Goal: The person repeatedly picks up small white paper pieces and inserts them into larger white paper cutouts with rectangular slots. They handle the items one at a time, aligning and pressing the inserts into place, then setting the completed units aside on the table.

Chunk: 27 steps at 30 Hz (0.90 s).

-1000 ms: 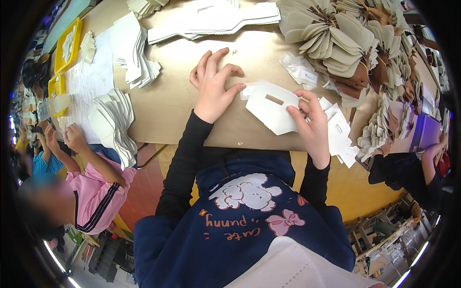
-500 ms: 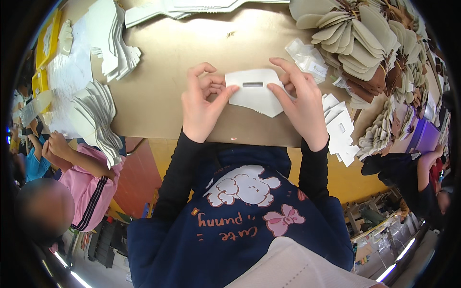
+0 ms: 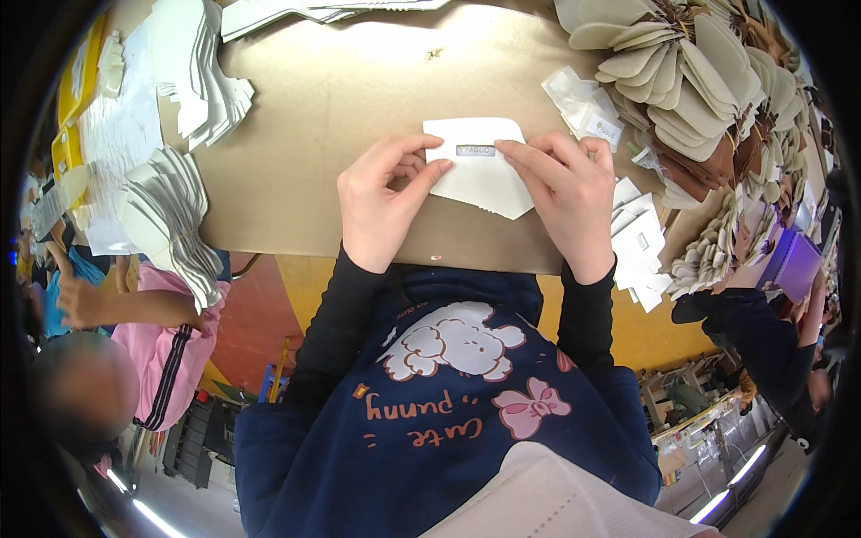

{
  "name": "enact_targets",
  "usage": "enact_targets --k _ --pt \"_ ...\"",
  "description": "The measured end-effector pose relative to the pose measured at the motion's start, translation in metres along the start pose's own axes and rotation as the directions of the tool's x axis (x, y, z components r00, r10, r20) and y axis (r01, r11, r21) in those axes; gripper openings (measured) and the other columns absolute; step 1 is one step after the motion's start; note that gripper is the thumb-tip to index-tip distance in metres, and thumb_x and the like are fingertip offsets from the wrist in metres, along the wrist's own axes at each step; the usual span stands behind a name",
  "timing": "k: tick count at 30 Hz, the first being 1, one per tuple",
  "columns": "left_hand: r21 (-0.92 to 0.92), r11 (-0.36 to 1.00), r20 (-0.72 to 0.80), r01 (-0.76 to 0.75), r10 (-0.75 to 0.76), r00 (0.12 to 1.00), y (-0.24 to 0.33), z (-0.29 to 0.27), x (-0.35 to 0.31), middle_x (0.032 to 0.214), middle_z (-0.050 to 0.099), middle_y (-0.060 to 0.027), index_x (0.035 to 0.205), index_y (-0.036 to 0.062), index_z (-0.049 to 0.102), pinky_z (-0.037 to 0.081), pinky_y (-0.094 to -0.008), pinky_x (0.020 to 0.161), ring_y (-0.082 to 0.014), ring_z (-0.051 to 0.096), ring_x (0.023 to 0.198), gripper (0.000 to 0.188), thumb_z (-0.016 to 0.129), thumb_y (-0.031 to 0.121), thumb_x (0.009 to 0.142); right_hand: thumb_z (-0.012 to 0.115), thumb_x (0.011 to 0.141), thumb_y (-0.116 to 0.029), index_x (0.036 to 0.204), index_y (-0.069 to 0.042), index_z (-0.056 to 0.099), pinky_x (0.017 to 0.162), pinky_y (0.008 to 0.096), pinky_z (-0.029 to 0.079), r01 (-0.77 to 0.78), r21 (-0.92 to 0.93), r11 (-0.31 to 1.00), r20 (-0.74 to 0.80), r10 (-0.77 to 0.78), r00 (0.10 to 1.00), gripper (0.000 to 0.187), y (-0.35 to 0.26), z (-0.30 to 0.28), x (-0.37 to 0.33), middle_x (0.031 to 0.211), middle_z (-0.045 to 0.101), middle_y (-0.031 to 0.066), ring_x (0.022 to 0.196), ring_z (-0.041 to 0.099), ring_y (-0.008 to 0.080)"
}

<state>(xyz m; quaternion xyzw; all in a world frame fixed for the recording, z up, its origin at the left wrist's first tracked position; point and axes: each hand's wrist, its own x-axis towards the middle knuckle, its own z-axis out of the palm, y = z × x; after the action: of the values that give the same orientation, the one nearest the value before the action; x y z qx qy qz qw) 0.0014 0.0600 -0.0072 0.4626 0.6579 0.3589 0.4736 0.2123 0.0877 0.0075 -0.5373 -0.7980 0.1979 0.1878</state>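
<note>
A white flat cut piece [image 3: 480,186] with a rectangular slot is held up over the table's near part. A small grey label [image 3: 474,151] with lettering shows in the slot. My left hand [image 3: 387,193] pinches the piece's left edge between thumb and index finger, the other fingers curled. My right hand [image 3: 572,199] is closed at the right side, its fingertips at the slot's right end; its thumb is partly hidden. Just right of that hand lie several similar white slotted pieces [image 3: 635,235], and beyond them small clear bags with a label [image 3: 583,106].
Bundles of beige rounded pieces [image 3: 695,85] crowd the table's right side. Stacks of white cut pieces [image 3: 166,215] lie at left, and more white pieces [image 3: 314,16] at the far edge. Yellow trays [image 3: 70,166] stand far left. A person in pink [image 3: 175,345] sits at left, another at right.
The grey label now shows in the slot, which showed no lettering before. My right fingers have closed in toward the slot, and my left index finger has come down onto the piece's edge.
</note>
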Motion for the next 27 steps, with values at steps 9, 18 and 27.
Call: enact_targets --k 9,18,27 --pt "0.019 0.999 -0.02 0.03 -0.03 0.999 0.0022 0.0031 -0.0003 0.081 0.067 -0.0057 0.102 -0.0002 0.072 0.052 -0.0223 0.063 -0.0088 0.062 0.066 0.021 0.078 0.0 0.082 0.077 0.083 -0.015 0.099 -0.016 0.079 0.076 0.0296 0.036 -0.012 0.07 0.997 0.013 0.011 1.0 0.016 0.0087 0.0052 0.0005 0.081 0.063 -0.0031 0.071 0.05 0.0151" --pt "0.026 0.997 0.025 0.075 -0.076 0.997 0.0058 0.0006 0.0009 0.085 0.063 -0.0024 0.106 -0.0061 0.07 0.048 -0.0188 0.064 -0.0047 0.056 0.07 0.021 0.076 -0.003 0.085 0.076 0.083 -0.014 0.099 -0.013 0.079 0.075 0.0289 0.036 -0.033 0.11 0.993 0.026 0.03 0.999 0.016 0.0097 0.0065 0.0009 0.081 0.063 -0.0024 0.072 0.051 0.0147" --pt "0.009 0.997 -0.012 0.081 -0.081 0.997 0.0043 0.0031 0.0016 0.081 0.066 -0.005 0.102 0.0006 0.073 0.052 -0.0223 0.063 -0.0085 0.061 0.066 0.02 0.077 0.002 0.082 0.076 0.083 -0.013 0.098 -0.013 0.079 0.075 0.0287 0.036 -0.019 0.104 0.994 0.016 0.018 1.0 0.015 0.0108 0.007 0.0009 0.082 0.064 -0.0029 0.072 0.051 0.0146"
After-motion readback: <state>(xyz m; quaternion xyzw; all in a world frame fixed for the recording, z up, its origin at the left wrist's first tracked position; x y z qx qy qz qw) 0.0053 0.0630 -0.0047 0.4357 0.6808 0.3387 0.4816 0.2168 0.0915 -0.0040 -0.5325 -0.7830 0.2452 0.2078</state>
